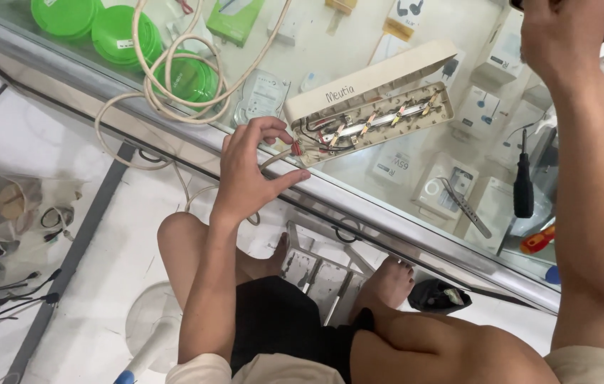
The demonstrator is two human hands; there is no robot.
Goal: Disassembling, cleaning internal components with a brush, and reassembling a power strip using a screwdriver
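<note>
**Left hand at the near end of the opened power strip**

Clearly closest: left hand (248, 171), fingers curled and pinching at the wiring where the cream cable (167, 78) enters the opened power strip (373, 122). Not clenched, not flat; thumb stretched out along the counter edge just under the strip's near end, fingertips touching the small red part and dark wires at that end. Whether anything is actually gripped between them: cannot tell.

Lying on the glass counter (53, 67), lid tipped up behind the base, brass contact bars exposed. Long axis slanting from lower left, at the hand, up to the right and away across the glass. So, from the grip, stretching rightward and away, with only the cable end within reach of the fingers.

Right hand (565, 35) raised high at the top right edge, well apart from the strip's far end, closed around something dark and cut off by the frame.

Also on the glass to the right: black-handled screwdriver (523, 181), untouched, well apart from both hands. Cable looped in coils at the upper left.
</note>
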